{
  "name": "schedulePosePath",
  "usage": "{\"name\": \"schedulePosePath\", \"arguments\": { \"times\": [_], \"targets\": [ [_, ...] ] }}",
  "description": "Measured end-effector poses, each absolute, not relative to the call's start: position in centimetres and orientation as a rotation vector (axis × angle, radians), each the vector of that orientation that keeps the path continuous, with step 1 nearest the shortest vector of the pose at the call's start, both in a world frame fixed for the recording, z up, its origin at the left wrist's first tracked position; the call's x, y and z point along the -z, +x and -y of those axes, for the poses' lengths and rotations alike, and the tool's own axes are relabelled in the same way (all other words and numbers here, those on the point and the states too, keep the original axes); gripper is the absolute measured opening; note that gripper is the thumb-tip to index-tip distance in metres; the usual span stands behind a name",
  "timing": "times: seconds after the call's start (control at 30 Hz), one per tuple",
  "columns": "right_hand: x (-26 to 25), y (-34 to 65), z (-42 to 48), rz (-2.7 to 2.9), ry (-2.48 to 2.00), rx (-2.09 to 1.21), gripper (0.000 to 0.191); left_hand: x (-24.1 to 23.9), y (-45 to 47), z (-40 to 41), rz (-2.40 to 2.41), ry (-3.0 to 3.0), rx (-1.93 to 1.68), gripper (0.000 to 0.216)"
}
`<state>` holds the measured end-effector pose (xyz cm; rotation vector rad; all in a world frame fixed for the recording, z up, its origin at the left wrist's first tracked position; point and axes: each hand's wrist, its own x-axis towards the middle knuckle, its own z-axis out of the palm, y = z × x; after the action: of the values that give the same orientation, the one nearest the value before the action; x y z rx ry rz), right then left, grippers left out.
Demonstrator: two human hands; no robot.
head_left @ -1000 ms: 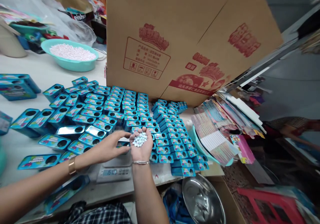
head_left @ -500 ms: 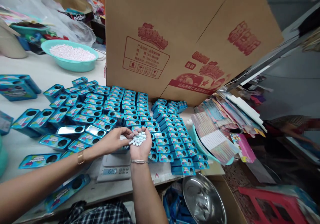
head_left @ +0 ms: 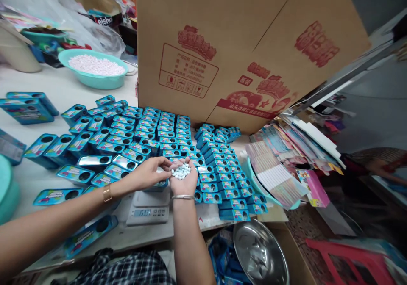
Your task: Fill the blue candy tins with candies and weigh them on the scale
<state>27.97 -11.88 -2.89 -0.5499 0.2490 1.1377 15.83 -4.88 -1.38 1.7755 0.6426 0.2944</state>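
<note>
My right hand (head_left: 187,186), with a silver bangle at its wrist, is turned palm up and cups a heap of small pale-blue candies (head_left: 181,172). From the left, my left hand (head_left: 154,171) reaches to the edge of that palm. Its fingers are pinched together; what they hold is too small to make out. Beneath the hands stands a white digital scale (head_left: 133,221) with a lit display. A blue tin (head_left: 159,186) on its pan is partly covered by my left hand, and some pale pieces show at its opening.
Rows of blue tins (head_left: 146,126) with round holes fill the table. Behind them stands a large cardboard carton (head_left: 197,5). A turquoise basin (head_left: 98,81) of pale pink candies sits at the back left. Printed sheets (head_left: 280,170) lie at right; a metal bowl (head_left: 254,238) is below the table edge.
The view has shifted slightly. My left fingers have moved along the edge of the candy heap, and the scale's reading has risen a little. My right hand stays cupped.
</note>
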Motion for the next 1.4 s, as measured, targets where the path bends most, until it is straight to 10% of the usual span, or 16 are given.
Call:
{"name": "schedulePosePath", "arguments": {
  "times": [0.67,0.83,1.13,1.4],
  "targets": [
    [1.2,30.1,13.9,-0.242,-0.382,-1.177,0.027,3.2,13.6,6.1,-0.663,2.526,-0.234,0.075],
    [1.4,31.5,14.9,-0.102,-0.477,-1.155,0.017,2.5,12.4,6.7,-0.654,2.633,-0.144,0.043],
    [0.5,33.5,15.4,-0.247,-0.627,-1.08,0.022,-8.2,0.6,-10.5,-1.486,2.465,-0.596,0.055],
    [1.0,33.0,13.9,-0.351,-0.602,-1.082,0.023,-2.4,-6.7,-17.9,-1.965,2.202,-0.419,0.039]
  ]
}}
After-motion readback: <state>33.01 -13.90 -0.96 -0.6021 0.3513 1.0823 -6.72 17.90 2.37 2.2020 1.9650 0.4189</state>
